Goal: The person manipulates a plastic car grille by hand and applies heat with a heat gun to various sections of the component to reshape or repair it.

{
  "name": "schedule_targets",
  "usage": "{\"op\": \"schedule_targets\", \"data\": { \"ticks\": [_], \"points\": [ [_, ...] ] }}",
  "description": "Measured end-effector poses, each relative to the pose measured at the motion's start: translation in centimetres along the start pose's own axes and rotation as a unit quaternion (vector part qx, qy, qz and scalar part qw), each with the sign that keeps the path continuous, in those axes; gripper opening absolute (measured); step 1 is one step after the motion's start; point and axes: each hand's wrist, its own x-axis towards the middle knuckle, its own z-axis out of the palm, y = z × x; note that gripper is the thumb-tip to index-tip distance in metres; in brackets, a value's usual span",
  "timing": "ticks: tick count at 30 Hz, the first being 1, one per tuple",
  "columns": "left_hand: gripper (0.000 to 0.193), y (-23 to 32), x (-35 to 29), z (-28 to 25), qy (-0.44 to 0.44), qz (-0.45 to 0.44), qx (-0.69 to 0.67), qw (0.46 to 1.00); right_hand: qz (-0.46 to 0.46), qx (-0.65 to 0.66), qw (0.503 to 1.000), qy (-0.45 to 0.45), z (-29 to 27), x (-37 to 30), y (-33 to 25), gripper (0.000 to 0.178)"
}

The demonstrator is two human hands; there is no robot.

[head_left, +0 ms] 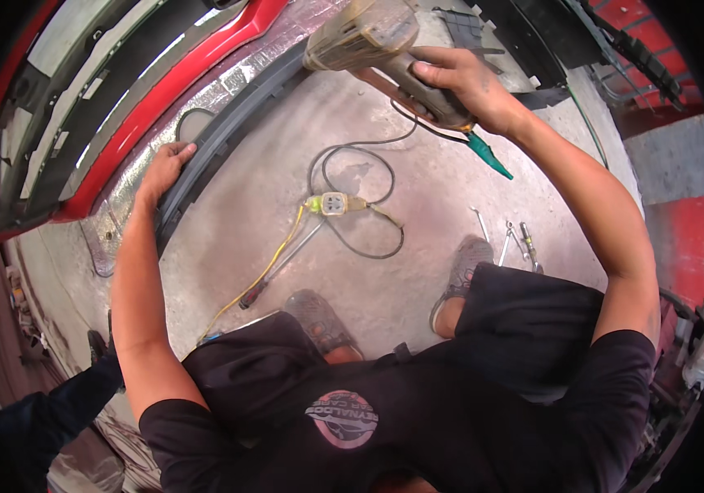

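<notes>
My right hand [467,82] is wrapped round the handle of a worn, yellowish-brown heat gun [368,33]. Its nose points left, over the upper end of a long, curved, dark grey plastic trim strip [229,135]. From the handle's base runs a cord with a green wrapped piece [490,154]. Lower on the strip, my left hand [167,168] grips its outer edge, thumb on top. Whether the nose touches the strip, I cannot tell.
A red and black car bumper [122,123] lies at the left on shiny foil sheeting. On the concrete floor are a coiled cord, a yellow outlet box [334,204], a long-handled tool [282,267] and several hand tools [510,238]. Another person's dark-clothed leg [60,415] shows lower left.
</notes>
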Motion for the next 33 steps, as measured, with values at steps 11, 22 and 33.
{"op": "schedule_targets", "data": {
  "ticks": [11, 22, 33],
  "points": [
    [0.027, 0.8, -4.3, 7.2, -0.162, -0.236, -0.312, 0.906, 0.0, -0.02, 0.999, 0.046, 0.5, -0.5, 1.0, 0.045],
    [0.047, 0.2, -5.9, 12.2, -0.313, -0.125, -0.435, 0.835, 0.016, 0.004, 1.0, -0.022, 0.7, 0.3, 3.2, 0.044],
    [0.044, -0.7, -4.6, 13.2, -0.405, -0.126, -0.469, 0.775, 0.062, 0.132, 0.989, -0.013, 1.3, 1.0, 4.4, 0.041]
  ]
}}
